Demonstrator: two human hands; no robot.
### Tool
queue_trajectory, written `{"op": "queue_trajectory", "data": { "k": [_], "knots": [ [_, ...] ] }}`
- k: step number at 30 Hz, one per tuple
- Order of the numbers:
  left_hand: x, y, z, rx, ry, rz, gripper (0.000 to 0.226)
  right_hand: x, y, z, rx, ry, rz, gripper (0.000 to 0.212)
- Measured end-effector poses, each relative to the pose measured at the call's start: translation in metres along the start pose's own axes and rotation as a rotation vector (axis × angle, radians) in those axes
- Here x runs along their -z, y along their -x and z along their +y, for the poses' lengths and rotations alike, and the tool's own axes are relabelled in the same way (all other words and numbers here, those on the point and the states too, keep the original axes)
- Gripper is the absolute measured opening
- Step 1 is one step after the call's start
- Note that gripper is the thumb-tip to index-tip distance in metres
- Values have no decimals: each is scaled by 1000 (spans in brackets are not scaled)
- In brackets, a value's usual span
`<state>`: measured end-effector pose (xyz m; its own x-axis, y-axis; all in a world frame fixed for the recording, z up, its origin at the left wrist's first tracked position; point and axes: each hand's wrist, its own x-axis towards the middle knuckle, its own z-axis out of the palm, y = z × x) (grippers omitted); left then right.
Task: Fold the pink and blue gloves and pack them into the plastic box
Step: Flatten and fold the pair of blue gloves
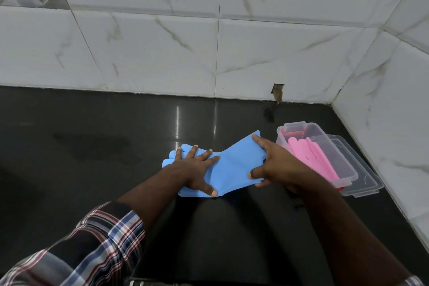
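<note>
A blue glove point(234, 165) lies flat on the black counter, its fingers pointing left and its cuff to the right. My left hand point(196, 168) presses down on the finger end with its fingers spread. My right hand point(276, 165) grips the cuff end, thumb on top and fingers curled under the edge. To the right stands the clear plastic box point(325, 144) with the pink glove point(313, 158) lying inside it.
The box's clear lid point(362, 183) lies under and beside the box near the right wall. White marble-look tiles point(162, 42) form the back and right walls. The black counter point(92, 146) stretches to the left, with a faint smear on it.
</note>
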<state>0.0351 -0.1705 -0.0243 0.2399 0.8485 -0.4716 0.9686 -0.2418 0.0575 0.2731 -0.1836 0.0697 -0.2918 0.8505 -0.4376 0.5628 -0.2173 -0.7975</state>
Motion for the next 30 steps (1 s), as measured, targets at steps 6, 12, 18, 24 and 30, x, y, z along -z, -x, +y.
{"op": "queue_trajectory", "data": {
  "k": [6,12,18,24,30],
  "knots": [
    [-2,0,-3,-17,-25,-7,115,-16,-6,-33,86,14,-53,105],
    [5,4,-3,-20,68,3,108,-25,-6,-43,91,-20,-50,105],
    [63,37,14,-10,847,503,33,-25,-4,-45,69,3,-50,108],
    [91,60,51,-63,876,436,17,-27,-6,-52,97,71,-78,82],
    [96,58,65,-13,657,479,11,-25,-7,-53,122,117,-101,67]
  ]
}}
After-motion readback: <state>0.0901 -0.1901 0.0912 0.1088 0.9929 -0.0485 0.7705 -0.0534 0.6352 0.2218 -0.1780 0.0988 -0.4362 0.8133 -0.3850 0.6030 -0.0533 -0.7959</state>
